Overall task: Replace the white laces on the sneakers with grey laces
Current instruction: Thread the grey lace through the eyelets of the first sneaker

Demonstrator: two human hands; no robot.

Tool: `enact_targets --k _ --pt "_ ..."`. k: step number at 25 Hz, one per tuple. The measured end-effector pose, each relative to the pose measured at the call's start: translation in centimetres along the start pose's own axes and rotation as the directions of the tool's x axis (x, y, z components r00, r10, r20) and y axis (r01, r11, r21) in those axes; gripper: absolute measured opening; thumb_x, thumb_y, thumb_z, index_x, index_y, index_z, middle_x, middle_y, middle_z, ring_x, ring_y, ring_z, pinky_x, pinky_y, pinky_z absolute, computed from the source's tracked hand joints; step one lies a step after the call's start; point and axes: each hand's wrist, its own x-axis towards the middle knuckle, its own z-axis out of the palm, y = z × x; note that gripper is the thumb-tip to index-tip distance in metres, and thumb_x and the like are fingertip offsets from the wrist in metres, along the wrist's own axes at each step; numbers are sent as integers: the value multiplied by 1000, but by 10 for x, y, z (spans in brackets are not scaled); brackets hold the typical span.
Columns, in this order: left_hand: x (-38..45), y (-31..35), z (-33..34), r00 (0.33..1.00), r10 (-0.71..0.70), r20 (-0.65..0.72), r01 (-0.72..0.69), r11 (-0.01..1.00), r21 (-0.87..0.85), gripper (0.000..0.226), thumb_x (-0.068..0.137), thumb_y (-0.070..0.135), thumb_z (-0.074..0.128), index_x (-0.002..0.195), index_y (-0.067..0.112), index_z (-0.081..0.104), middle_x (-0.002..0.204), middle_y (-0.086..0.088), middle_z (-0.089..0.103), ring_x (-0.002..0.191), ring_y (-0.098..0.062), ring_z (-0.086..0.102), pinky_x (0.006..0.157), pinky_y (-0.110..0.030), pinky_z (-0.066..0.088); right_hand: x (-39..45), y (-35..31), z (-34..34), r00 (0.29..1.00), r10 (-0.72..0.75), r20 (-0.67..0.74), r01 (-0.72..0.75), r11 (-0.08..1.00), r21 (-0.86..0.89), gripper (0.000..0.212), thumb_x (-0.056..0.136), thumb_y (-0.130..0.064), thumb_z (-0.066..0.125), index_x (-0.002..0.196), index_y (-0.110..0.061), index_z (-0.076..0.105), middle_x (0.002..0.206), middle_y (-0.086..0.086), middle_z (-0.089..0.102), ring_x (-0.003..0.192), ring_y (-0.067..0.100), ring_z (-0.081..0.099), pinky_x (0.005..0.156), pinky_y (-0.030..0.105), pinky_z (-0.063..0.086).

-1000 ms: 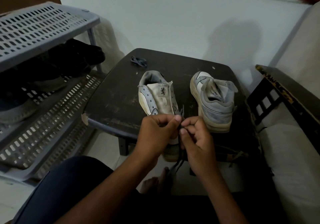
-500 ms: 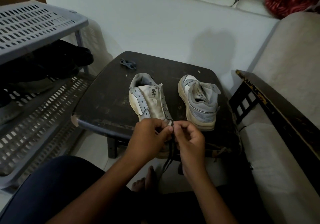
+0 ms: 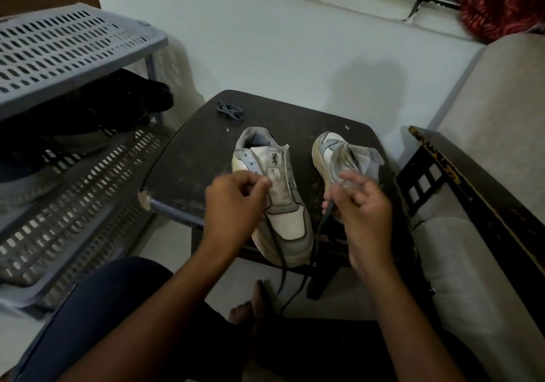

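Two white and grey sneakers stand on a dark table [image 3: 188, 157]. The left sneaker [image 3: 283, 204] points its toe toward me and shows no lace across its tongue. The right sneaker [image 3: 345, 160] lies turned on its side. My left hand [image 3: 236, 204] pinches one end of a grey lace [image 3: 280, 266] beside the left sneaker's eyelets. My right hand [image 3: 362, 204] pinches the other end in front of the right sneaker. The lace hangs down in a loop past the table's front edge. A second grey lace [image 3: 231, 110] lies bundled at the table's far left.
A grey perforated plastic shoe rack [image 3: 73, 57] with dark shoes [image 3: 124, 107] stands at the left. A sofa [image 3: 486, 219] with a dark wooden armrest [image 3: 460, 181] is at the right. My knee [image 3: 103, 316] and bare foot [image 3: 253, 308] are below the table. A white wall rises behind.
My hands were together at the left sneaker's toe; now they have drawn apart, each with one lace end, and the sneaker's front is uncovered. The view has tilted up.
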Motion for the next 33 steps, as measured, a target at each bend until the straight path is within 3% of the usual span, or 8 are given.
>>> enact_targets --k 4,10,14,19,22,26,29,33 --pt "11 -3 -15 991 124 -50 -121 990 66 14 91 22 67 78 26 69 73 11 69 69 -4 66 62 -17 55 34 2 4 976 -114 185 184 890 -417 16 85 -10 69 84 -24 62 71 -3 69 68 14 69 69 42 59" --pt "7 -27 21 881 429 201 -472 757 453 28 84 43 53 79 24 74 94 9 69 95 -11 47 79 -24 34 18 52 11 945 -258 202 325 812 -484 21 87 -7 64 89 -28 69 87 -10 66 81 9 65 74 35 56" --pt "16 -21 27 858 360 366 -513 573 639 29 77 42 50 62 23 65 82 9 70 101 -22 52 87 -39 26 21 51 14 953 -235 193 297 855 -424 26 86 -3 65 94 -27 67 87 -9 65 79 5 65 71 22 54" --pt "32 -19 28 861 153 485 -475 583 659 30 73 46 38 76 27 62 91 2 57 117 -19 38 85 -36 23 18 48 19 971 -185 154 232 887 -400 40 84 -4 69 96 -39 54 80 -13 65 76 2 63 68 15 51" --pt "41 -28 24 845 166 508 -464 701 542 27 72 49 42 70 27 57 87 7 47 112 -12 35 78 -27 12 20 47 17 967 -202 155 250 875 -416 41 82 -4 70 99 -37 53 78 -13 65 76 3 63 68 18 51" --pt "35 -38 25 921 208 328 -301 916 266 21 76 45 59 70 26 65 87 7 54 100 -5 38 90 -33 31 19 45 20 949 -235 208 310 812 -495 37 81 -4 71 107 -28 57 78 -12 65 76 2 63 68 18 52" --pt "35 -39 27 927 222 304 -307 912 272 15 83 26 72 72 25 63 83 13 47 94 -3 35 91 -44 40 22 43 19 926 -260 275 374 737 -562 33 84 -9 70 112 -23 61 80 -10 67 80 3 65 70 27 56" --pt "34 -42 31 925 333 185 -373 889 267 7 85 23 71 79 23 68 77 13 51 89 -6 37 79 -20 35 25 38 10 913 -224 341 382 765 -519 31 91 -9 62 119 -21 63 95 -9 74 92 -3 67 80 15 52"
